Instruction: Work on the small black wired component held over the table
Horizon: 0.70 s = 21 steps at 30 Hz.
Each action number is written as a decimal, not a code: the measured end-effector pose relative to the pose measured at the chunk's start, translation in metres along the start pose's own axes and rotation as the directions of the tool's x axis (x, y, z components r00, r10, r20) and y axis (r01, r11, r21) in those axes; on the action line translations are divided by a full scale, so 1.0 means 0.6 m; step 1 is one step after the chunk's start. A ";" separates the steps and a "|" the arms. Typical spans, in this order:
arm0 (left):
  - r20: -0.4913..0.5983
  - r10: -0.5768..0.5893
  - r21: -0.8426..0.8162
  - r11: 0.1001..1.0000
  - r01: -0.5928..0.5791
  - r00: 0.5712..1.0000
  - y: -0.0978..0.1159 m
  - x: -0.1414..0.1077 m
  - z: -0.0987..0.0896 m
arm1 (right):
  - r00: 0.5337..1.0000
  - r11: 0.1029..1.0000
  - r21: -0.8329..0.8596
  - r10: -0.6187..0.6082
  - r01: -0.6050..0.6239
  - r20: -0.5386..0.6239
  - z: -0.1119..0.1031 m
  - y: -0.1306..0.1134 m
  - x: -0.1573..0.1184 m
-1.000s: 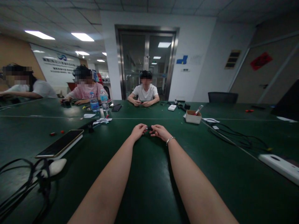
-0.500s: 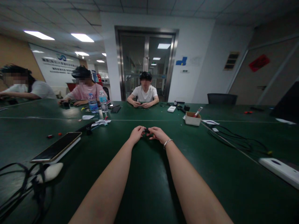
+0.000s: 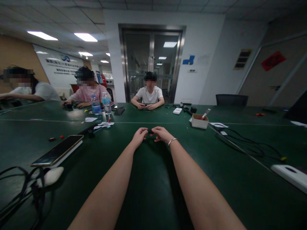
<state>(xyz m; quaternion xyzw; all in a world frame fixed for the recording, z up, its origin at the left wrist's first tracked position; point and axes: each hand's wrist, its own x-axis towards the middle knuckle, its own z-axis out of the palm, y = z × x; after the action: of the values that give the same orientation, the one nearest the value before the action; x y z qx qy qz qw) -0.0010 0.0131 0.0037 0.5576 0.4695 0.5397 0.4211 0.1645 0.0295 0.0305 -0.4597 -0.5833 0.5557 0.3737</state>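
Between my two hands is a small black object [image 3: 150,131], too small and dark to name more exactly. My left hand [image 3: 139,136] has its thumb and fingers closed on the object's left end. From the other side, my right hand [image 3: 162,134], with a silver bracelet [image 3: 172,141] at the wrist, pinches the right end. Both arms reach forward over the dark green table [image 3: 153,179], and the hands are close above its surface. The fingers cover much of the object.
At left lie a phone on a white box [image 3: 59,150], a pale mouse [image 3: 51,177] and black cables [image 3: 35,191]. A small carton [image 3: 200,122] stands right of my hands, with cables [image 3: 249,140] beyond. Two bottles [image 3: 96,105] stand far left. Several people sit around the table.
The view has shifted slightly. Both hands still hold the small black object, and the right hand's fingers have curled in closer around it.
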 end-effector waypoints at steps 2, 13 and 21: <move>0.010 -0.027 -0.012 1.000 0.027 1.000 0.006 -0.005 0.001 | 1.000 0.999 0.043 -0.008 0.008 -0.002 -0.004 0.008 0.003; -0.024 0.043 0.053 0.998 -0.042 0.999 -0.004 -0.007 0.000 | 0.975 0.999 -0.001 0.039 -0.040 0.219 -0.020 -0.007 0.020; -0.138 0.057 0.065 0.997 -0.048 0.989 0.000 -0.011 0.001 | 0.950 0.996 0.057 0.048 -0.068 0.309 -0.021 -0.011 0.038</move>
<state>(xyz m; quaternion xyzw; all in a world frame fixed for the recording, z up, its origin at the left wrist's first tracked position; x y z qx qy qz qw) 0.0000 0.0063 0.0023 0.5433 0.4994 0.5737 0.3554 0.1690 0.0552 0.0365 -0.3720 -0.6016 0.6503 0.2771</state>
